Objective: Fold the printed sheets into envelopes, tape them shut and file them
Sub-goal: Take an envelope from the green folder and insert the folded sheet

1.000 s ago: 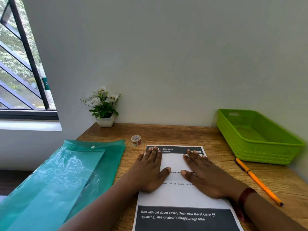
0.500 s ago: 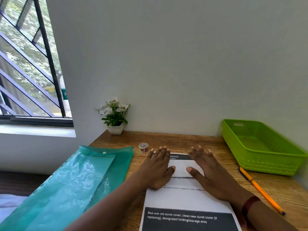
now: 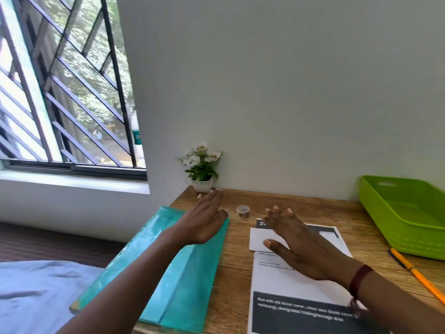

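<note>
At the near edge of the desk (image 3: 236,273) lies the printed sheet (image 3: 277,280), flat. A dark text band is closest to the person, and the far end is folded back toward them as a white flap (image 3: 258,241). To its left, a teal plastic folder (image 3: 173,280) lies lengthwise. Left of the folder and lower down, blue cloth (image 3: 36,290) is in view.

Right hand (image 3: 308,249): laid across the sheet, fingers straight and spread wide, gripping nothing, thumb on the flap. A dark red band (image 3: 360,277) circles the wrist. Right of the sheet and apart from it, an orange pen (image 3: 419,279) lies diagonally.

Left hand (image 3: 204,220): stretched out over the folder's far end, fingers straight and close together, holding nothing. Contact with the folder cannot be determined.

Between the two hands and farther back, a small roll of tape (image 3: 242,211) stands on the desk, untouched. At far right sits a green basket (image 3: 397,235), near the pen's far tip. Against the wall (image 3: 289,92), a small pot of white flowers (image 3: 202,165) stands just past the left fingertips. A barred window (image 3: 60,92) occupies the far left.
</note>
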Demonstrator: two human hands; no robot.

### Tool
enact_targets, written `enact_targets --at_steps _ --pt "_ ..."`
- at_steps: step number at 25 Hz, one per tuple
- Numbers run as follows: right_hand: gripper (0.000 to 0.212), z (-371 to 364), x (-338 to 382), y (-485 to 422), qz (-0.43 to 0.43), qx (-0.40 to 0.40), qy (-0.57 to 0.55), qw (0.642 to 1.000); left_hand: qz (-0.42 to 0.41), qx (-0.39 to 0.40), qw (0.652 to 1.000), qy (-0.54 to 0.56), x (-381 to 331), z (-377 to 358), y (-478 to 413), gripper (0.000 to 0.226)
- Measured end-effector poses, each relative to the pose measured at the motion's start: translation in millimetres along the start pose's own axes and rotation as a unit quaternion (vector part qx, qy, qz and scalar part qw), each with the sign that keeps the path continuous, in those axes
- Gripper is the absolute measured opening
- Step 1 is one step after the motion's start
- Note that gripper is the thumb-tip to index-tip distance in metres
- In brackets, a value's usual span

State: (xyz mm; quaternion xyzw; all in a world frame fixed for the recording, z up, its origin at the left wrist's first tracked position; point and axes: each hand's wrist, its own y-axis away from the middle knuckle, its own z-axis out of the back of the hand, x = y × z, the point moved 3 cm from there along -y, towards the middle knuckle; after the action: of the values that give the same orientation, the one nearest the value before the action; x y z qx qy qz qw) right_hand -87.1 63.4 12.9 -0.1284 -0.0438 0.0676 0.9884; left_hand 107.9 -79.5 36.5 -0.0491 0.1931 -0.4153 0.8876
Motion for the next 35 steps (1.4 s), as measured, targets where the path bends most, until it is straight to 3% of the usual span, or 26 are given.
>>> enact_targets --at_steps 5,11,14,18,25,31,35 --pt "0.068 -8.8 37.9 -52.7 0.079 0.014 0.033 0.996 0.066 -0.025 0.997 0.016 56.7 3.4 42.6 0.062" --pt "0.065 -44.3 70.6 -115.1 0.071 0.036 0.026 0.996 0.162 -0.039 0.985 0.04 107.3 0.4 80.8 0.063" --pt "0.058 -53.2 79.8 -143.5 0.065 0.006 0.029 0.997 0.21 -0.064 0.975 0.044 120.2 -0.6 89.1 0.064" --pt "0.034 -57.3 92.2 -177.3 0.065 -0.049 0.042 0.996 0.283 -0.135 0.946 0.085 131.0 -2.2 95.3 0.062" --pt "0.029 -77.5 104.4 -199.7 0.054 -0.074 0.077 0.993 0.349 -0.151 0.921 0.077 135.1 -5.9 100.9 0.057" --pt "0.02 -76.4 103.0 -207.0 0.1 -0.093 0.097 0.986 0.343 -0.166 0.922 0.07 136.7 -5.4 101.7 0.049" --pt "0.015 -64.3 83.4 -224.8 0.016 -0.132 0.002 0.991 0.344 -0.183 0.918 0.073 139.8 -7.5 99.6 0.049"
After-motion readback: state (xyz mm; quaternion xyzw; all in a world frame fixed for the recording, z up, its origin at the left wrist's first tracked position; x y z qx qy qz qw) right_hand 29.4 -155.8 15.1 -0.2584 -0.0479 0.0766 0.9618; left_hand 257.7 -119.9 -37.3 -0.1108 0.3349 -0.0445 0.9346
